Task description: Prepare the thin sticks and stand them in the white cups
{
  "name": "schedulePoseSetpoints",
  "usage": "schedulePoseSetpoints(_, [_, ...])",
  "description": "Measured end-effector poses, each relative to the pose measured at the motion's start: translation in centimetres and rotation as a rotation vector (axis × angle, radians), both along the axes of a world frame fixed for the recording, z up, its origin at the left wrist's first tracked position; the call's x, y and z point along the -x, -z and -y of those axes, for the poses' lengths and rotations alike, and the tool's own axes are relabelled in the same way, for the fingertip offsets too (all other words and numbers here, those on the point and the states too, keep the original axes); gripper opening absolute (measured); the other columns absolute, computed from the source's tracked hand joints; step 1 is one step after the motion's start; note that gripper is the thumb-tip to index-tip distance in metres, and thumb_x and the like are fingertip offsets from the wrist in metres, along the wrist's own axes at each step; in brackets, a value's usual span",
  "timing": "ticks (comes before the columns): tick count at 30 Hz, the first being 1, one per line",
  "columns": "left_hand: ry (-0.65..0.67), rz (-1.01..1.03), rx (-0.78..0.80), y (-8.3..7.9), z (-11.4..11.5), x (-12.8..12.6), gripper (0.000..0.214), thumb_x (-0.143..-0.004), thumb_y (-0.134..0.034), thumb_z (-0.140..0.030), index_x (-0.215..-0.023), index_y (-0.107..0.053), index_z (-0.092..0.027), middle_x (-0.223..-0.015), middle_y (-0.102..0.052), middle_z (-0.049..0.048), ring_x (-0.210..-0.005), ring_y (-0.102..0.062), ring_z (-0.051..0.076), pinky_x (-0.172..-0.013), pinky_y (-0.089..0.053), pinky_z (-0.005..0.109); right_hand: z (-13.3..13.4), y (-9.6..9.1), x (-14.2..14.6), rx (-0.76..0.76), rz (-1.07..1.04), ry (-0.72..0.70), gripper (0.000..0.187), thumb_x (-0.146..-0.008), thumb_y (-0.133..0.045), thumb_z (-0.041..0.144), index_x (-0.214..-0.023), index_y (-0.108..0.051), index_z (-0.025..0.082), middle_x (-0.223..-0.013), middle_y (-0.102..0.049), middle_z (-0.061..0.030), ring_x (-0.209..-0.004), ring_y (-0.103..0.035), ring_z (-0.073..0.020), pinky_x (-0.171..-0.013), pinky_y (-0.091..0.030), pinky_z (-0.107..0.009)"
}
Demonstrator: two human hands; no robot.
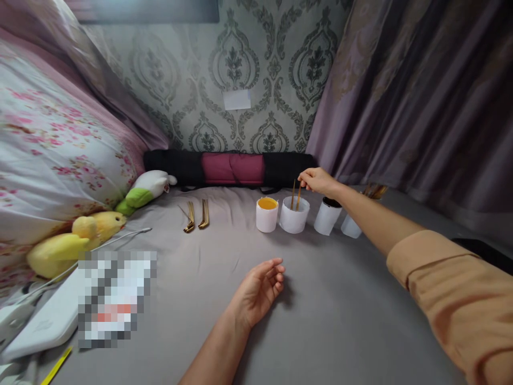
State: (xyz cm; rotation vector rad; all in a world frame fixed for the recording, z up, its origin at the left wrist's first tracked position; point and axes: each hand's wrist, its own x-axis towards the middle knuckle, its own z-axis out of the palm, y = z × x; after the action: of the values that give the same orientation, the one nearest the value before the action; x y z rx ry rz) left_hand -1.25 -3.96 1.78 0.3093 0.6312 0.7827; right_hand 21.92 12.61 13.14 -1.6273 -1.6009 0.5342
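Observation:
My right hand (pixel 318 182) reaches out over a row of white cups on the grey sheet. Its fingertips pinch the top of a thin wooden stick (pixel 298 194) that stands in the second white cup (pixel 294 215), next to another stick (pixel 293 195). To that cup's left is a white cup with an orange top (pixel 267 214). To its right stand a cup with a dark top (pixel 327 216) and a further cup (pixel 351 226) holding several sticks. My left hand (pixel 259 290) rests palm up on the sheet, fingers loosely curled, holding nothing.
Two gold bent utensils (pixel 197 216) lie left of the cups. A black and maroon roll (pixel 232 168) lies along the patterned wall. Plush toys (pixel 76 240) (pixel 146 191), a floral pillow (pixel 52 144), a white device (pixel 44 321) and cables sit at left. Curtains (pixel 420 96) hang at right.

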Motion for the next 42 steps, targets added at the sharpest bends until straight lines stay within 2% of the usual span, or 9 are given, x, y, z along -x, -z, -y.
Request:
schedulePoseSetpoints(8, [-0.003, -0.007, 0.012, -0.3, 0.0, 0.0, 0.016, -0.077, -0.054, -0.016, -0.091, -0.056, -0.009, -0.075, -0.056, 0.0048, -0.058, -0.051, 0.006, -0.052, -0.042, 0.017, -0.1, 1.0, 0.3, 0.035, -0.008, -0.016, 0.016, -0.083, -0.047, 0.019, -0.071, -0.056, 0.014, -0.058, -0.056, 0.0004, -0.039, -0.042, -0.0031, -0.035, -0.029, -0.014])
schedulePoseSetpoints(18, [-0.005, -0.014, 0.016, -0.3, 0.0, -0.1, 0.015, -0.077, -0.055, -0.017, -0.090, -0.057, -0.009, -0.075, -0.056, 0.0045, -0.058, -0.052, 0.007, -0.051, -0.041, 0.017, -0.7, 1.8, -0.2, 0.009, 0.043, 0.076, 0.019, -0.082, -0.050, 0.026, -0.073, -0.060, 0.013, -0.063, -0.062, -0.0028, -0.041, -0.045, -0.0035, -0.038, -0.032, -0.014])
schedulePoseSetpoints(32, [-0.001, 0.003, 0.021, -0.3, -0.1, -0.1, 0.017, -0.077, -0.054, -0.016, -0.092, -0.056, -0.009, -0.075, -0.056, 0.0045, -0.058, -0.051, 0.007, -0.051, -0.041, 0.017, -0.1, 1.5, 0.4, 0.091, 0.010, 0.100, 0.015, -0.082, -0.048, 0.020, -0.076, -0.059, 0.012, -0.070, -0.063, -0.0049, -0.042, -0.045, -0.0040, -0.037, -0.031, -0.015])
schedulePoseSetpoints(42, [0.002, 0.000, 0.014, -0.2, -0.1, -0.1, 0.019, -0.076, -0.055, -0.017, -0.093, -0.056, -0.008, -0.075, -0.056, 0.0044, -0.059, -0.052, 0.007, -0.051, -0.041, 0.017, -0.2, 1.7, 0.9, 0.142, 0.049, 0.067, 0.014, -0.082, -0.046, 0.015, -0.082, -0.060, 0.011, -0.075, -0.063, -0.0056, -0.044, -0.046, -0.0036, -0.037, -0.031, -0.014])
